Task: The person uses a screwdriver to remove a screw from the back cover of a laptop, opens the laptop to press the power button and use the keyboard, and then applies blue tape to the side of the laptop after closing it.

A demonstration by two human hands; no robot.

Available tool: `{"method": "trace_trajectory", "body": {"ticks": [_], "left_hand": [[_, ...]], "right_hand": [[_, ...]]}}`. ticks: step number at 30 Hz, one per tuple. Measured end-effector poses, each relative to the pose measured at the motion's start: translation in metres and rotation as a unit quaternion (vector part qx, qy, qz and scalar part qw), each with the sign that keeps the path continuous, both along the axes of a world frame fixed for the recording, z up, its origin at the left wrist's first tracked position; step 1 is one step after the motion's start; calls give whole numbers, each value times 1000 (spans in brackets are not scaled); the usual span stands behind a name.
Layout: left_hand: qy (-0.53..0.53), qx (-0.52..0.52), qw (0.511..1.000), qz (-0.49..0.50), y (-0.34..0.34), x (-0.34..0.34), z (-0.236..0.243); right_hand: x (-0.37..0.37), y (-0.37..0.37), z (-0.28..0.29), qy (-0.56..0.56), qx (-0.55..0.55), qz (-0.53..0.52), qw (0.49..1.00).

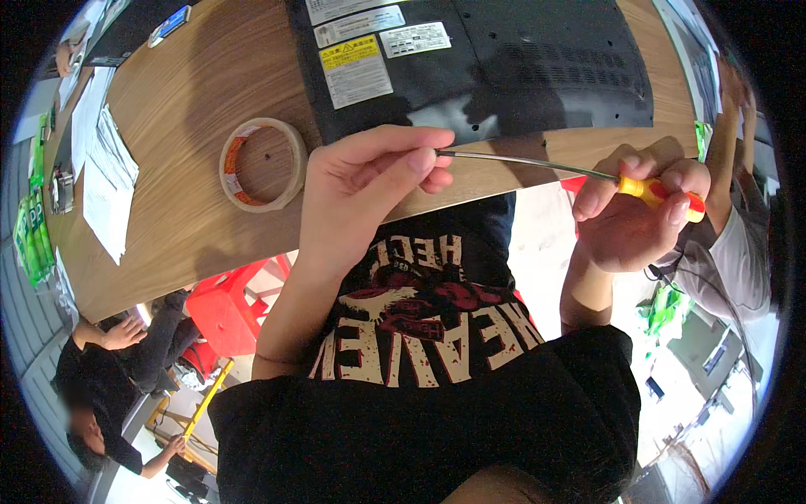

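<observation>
Screwdriver (537, 162) with yellow-and-red handle and slim metal shaft, held roughly level between both hands at the near edge of the wooden desk (189, 97), apart from the surface as far as this view shows. Right hand (642, 223): fingers and thumb curled closed round the handle. Left hand (361, 172): thumb and forefinger together, pinching the dark tip end; other fingers loosely bent. Just beyond, a black vented device casing (546, 46) lies on the desk, printed labels (358, 71) on its left part, holes in its surface. Left of the left wrist, a tape roll (297, 172) lies flat; farther left, loose white papers (105, 181). Off the desk's near left side, a red plastic stool (222, 311); near left, a seated co-worker (92, 370); far right, another in a grey top (735, 260). Risks, my judgement: a slack left pinch could let the tip swing and scratch the casing; a slip of the right grip could poke the left fingertips; an elbow sweep could knock the tape roll. Tip shape hidden by the left fingers, can't tell if anything small is pinched there; casing cut off at top; rim areas dark and bent.
</observation>
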State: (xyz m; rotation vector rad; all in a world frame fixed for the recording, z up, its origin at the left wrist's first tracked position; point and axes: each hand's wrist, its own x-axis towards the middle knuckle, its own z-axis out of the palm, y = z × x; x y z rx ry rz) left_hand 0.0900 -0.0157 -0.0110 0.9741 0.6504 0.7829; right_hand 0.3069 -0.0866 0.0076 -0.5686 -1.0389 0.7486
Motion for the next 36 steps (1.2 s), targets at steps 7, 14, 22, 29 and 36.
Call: {"method": "trace_trajectory", "body": {"ticks": [7,14,22,29,36], "left_hand": [[26,5,999,21,-2,10,3],[247,594,756,122,12,11,-21],[285,598,742,105,9,14,-33],[284,589,749,107,10,11,-34],[290,577,757,101,10,12,-32]], "right_hand": [[17,-19,8,5,-14,-75,997],[12,-14,4,-127,-92,-202,967],[0,0,23,-254,-103,-167,947],[-4,9,20,-266,-100,-131,950],[-3,14,25,-331,-100,-121,930]]}}
